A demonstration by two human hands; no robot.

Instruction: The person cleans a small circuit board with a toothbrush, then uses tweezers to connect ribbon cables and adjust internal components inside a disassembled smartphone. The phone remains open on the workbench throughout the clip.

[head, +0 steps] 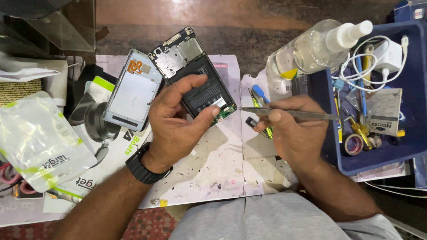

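Opened phone tilted over the white mat, long axis running upper-left to lower-right, gripped by left hand; right hand pinches tweezers, tip pointing left, just beside the phone's lower-right corner

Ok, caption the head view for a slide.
Left hand grips an opened phone; right hand aims tweezers at its lower edge.

The left hand is raised palm-down with fingers curled in a grasp, thumb pressed forward, a dark watch on its wrist. The right hand pinches closed between thumb and forefinger, its forearm angling in from the lower right.
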